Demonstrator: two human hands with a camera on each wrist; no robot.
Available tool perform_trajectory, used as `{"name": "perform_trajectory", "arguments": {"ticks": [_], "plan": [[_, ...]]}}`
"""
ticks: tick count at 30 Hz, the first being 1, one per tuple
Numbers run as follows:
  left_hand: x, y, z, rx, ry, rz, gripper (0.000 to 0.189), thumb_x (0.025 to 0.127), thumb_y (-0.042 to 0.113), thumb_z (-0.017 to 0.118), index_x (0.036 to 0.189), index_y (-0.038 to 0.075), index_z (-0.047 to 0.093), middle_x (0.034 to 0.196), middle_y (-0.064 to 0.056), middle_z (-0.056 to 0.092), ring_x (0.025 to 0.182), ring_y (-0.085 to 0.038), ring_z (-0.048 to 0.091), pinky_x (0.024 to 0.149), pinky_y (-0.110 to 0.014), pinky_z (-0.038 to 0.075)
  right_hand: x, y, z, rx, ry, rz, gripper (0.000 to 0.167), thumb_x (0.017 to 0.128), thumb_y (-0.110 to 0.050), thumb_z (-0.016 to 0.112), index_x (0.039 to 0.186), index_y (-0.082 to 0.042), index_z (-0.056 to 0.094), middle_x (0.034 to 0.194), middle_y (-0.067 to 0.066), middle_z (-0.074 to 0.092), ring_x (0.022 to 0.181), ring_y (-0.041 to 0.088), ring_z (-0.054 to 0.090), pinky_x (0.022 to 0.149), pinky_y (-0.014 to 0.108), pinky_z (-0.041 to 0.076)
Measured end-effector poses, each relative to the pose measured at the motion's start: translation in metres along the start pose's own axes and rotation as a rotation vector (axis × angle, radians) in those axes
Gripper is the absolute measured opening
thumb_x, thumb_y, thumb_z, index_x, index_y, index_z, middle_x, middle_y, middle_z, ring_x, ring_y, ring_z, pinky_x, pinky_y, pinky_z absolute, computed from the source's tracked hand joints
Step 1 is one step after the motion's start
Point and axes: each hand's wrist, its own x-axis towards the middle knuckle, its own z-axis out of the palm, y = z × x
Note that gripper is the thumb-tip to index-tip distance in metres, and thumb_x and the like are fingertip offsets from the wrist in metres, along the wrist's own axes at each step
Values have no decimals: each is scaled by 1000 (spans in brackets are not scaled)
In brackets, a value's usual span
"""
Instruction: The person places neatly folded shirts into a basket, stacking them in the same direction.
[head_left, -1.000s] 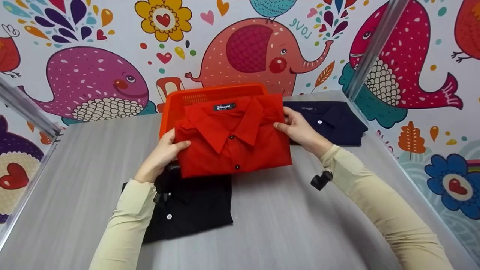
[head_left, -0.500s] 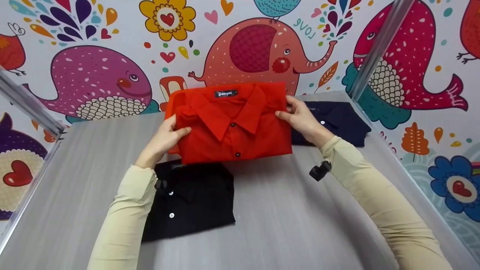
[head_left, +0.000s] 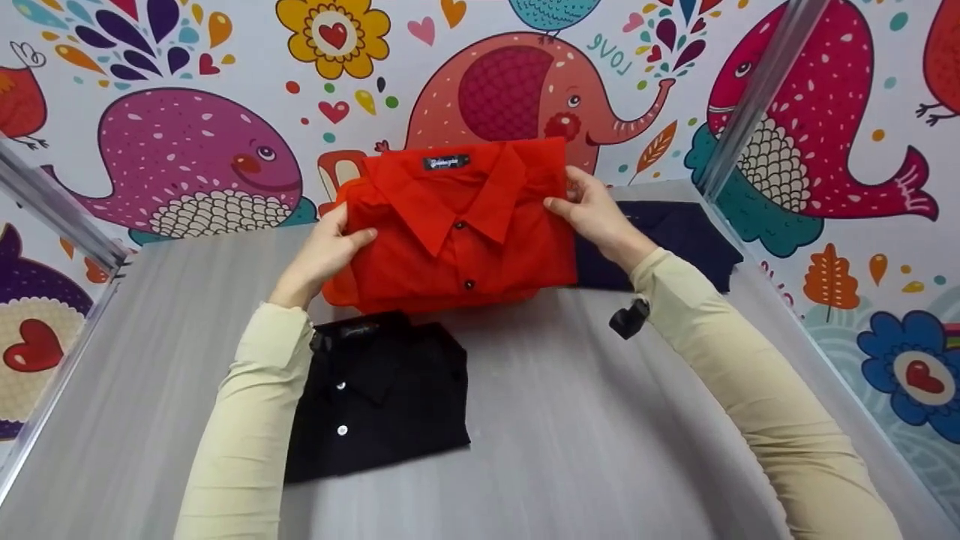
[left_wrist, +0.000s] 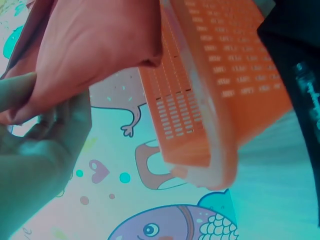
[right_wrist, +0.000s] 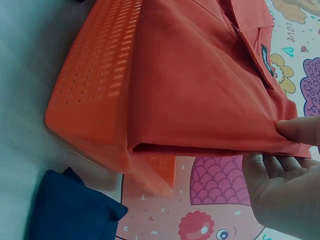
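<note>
1. The left hand point(head_left: 319, 259) pinches the left edge of the folded red shirt point(head_left: 457, 244) between thumb and fingers.
2. The right hand point(head_left: 600, 217) pinches its right edge likewise.
3. The shirt is held over the orange basket point(right_wrist: 92, 90) at the table's point(head_left: 570, 420) far side, perhaps touching its rim.
4. A black shirt point(head_left: 397, 405) lies near left, a navy shirt point(head_left: 675, 240) far right.

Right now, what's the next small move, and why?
Probably lower the folded red shirt straight down into the orange basket. The left hand and right hand each pinch one side of it, and the wrist views show it raised over the basket's open top, not yet inside.
</note>
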Motion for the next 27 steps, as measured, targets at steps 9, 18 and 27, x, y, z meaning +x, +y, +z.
{"name": "perform_trajectory", "arguments": {"ticks": [9, 18, 27], "plan": [[11, 2, -7, 20, 105, 16, 39, 96, 4, 48, 133, -4, 47, 130, -20, 51, 115, -28, 47, 100, -40, 36, 18, -12, 13, -55, 37, -27, 41, 94, 3, 54, 135, 1, 48, 120, 19, 60, 107, 24, 57, 90, 35, 47], [19, -5, -4, 62, 221, 39, 36, 97, 3, 46, 131, -6, 50, 132, -22, 51, 119, -29, 46, 103, -42, 34, 32, -14, 23, -92, 61, -57, 42, 94, 4, 53, 136, 2, 47, 123, 19, 58, 111, 26, 55, 96, 37, 45], [28, -10, -2, 187, 206, -1, 34, 97, 4, 47, 130, -4, 50, 133, -23, 51, 119, -33, 47, 104, -46, 34, 42, -8, 22, -218, 40, 10, 47, 96, 0, 54, 141, 4, 41, 133, 19, 52, 119, 28, 50, 102, 37, 40]]}}
